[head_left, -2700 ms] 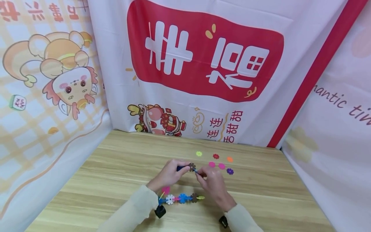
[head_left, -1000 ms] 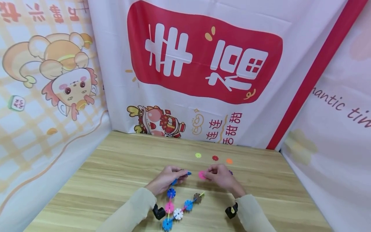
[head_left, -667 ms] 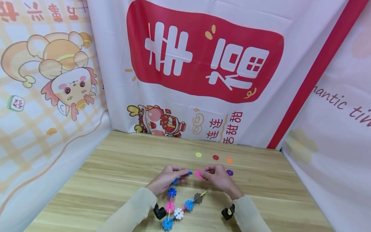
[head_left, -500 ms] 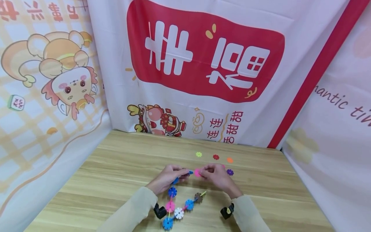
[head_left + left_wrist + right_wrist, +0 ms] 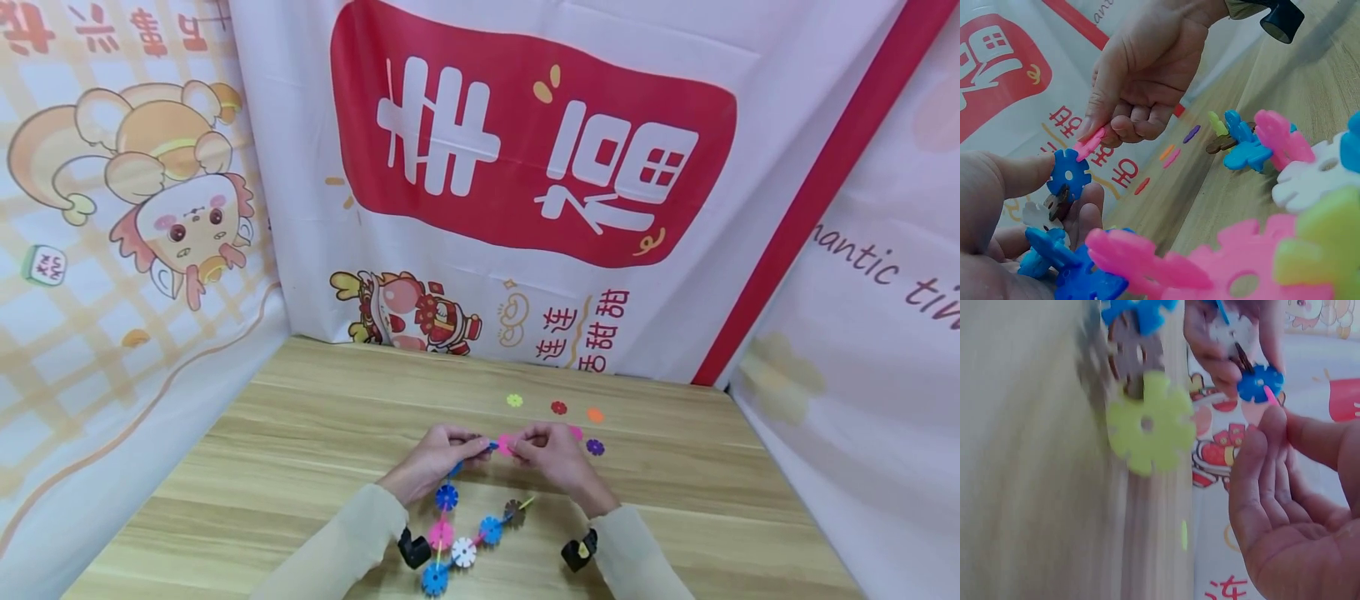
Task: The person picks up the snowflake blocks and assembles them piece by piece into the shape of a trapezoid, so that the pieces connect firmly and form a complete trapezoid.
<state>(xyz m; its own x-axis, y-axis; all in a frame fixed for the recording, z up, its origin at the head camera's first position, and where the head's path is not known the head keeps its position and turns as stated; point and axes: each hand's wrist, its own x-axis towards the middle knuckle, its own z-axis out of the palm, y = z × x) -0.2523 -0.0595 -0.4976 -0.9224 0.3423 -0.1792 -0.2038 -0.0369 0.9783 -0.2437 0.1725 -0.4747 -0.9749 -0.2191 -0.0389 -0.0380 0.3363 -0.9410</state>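
My left hand [image 5: 438,458] holds the end of a chain of slotted plastic snowflake discs, its thumb and fingers pinching a blue disc [image 5: 1069,175]. Just behind that come a brown and a white disc [image 5: 1038,215] among the fingers. My right hand [image 5: 558,458] pinches a pink disc [image 5: 1089,145] between thumb and forefinger, its edge at the blue disc's rim. From the left hand the chain runs down through a dark blue disc [image 5: 447,497], a pink and a light blue disc [image 5: 435,578], then bends up past a white one [image 5: 463,552] to a yellow-green end disc [image 5: 1150,425].
Loose discs lie on the wooden table [image 5: 315,417] beyond the right hand: yellow-green [image 5: 514,400], red [image 5: 558,407], orange [image 5: 596,415], purple [image 5: 595,447] and a partly covered pink one [image 5: 576,432]. Printed cloth [image 5: 675,325] hangs along the table's back and sides.
My right hand has picked up one of the two loose pink discs and moved it left to the blue disc. The left hand has come down slightly, and the chain below it has shifted.
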